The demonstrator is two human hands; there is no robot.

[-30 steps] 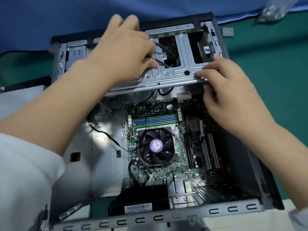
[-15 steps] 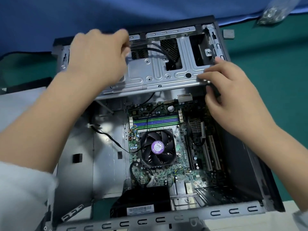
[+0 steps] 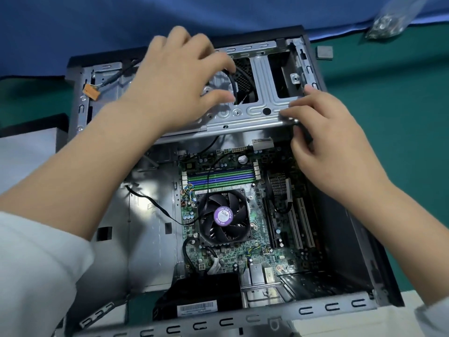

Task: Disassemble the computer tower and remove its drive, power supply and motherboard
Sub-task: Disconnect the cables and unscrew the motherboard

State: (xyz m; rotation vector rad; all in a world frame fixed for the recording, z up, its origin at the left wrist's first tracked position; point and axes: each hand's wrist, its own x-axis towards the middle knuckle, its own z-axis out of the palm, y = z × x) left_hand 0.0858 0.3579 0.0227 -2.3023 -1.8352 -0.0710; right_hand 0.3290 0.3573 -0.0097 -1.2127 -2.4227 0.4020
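Note:
The open computer tower (image 3: 335,310) lies on its side with the green motherboard (image 3: 267,239) and its black CPU fan (image 3: 223,216) exposed. Across the far end sits the silver metal drive cage (image 3: 264,93). My left hand (image 3: 179,81) is over the cage, thumb and fingers curled at a black cable (image 3: 232,87) that runs into a cage opening. My right hand (image 3: 325,132) grips the cage's near right edge, fingers on top and thumb below. A black box with a barcode label (image 3: 199,295) sits at the near edge of the case.
A small grey square piece (image 3: 324,52) lies on the green mat (image 3: 401,117) right of the case. A clear bag of small parts (image 3: 386,23) lies at the far right on blue cloth (image 3: 97,27). A thin black wire (image 3: 150,203) crosses the case floor. A white surface (image 3: 24,156) lies left.
My left hand moved left over the cage, then back right to the black cable at the cage opening. My right hand stayed on the cage's right edge.

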